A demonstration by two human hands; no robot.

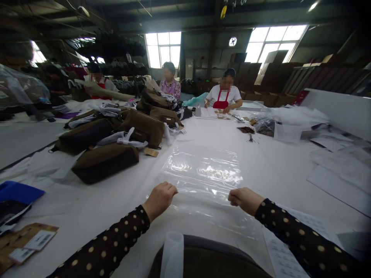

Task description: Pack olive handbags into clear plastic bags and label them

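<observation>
A clear plastic bag [203, 170] lies spread on the white table, shiny and creased. My left hand [161, 197] is closed in a pinch on its left edge. On the opposite edge, my right hand [245, 199] pinches the plastic with curled fingers. Close to my body, below both hands, is a dark olive bag [220, 258] with a dark rim. A roll of white wrapping [173, 253] stands up at its left side. The near part of the plastic reaches toward this olive bag; whether they touch I cannot tell.
Several olive bags [107, 160] with white-wrapped straps are piled at left. Tags [39, 239] and a blue item [20, 192] lie near left. Printed sheets [281, 247] sit by my right forearm, plastic and papers [290, 123] farther right. Co-workers [224, 94] are across the table [278, 166].
</observation>
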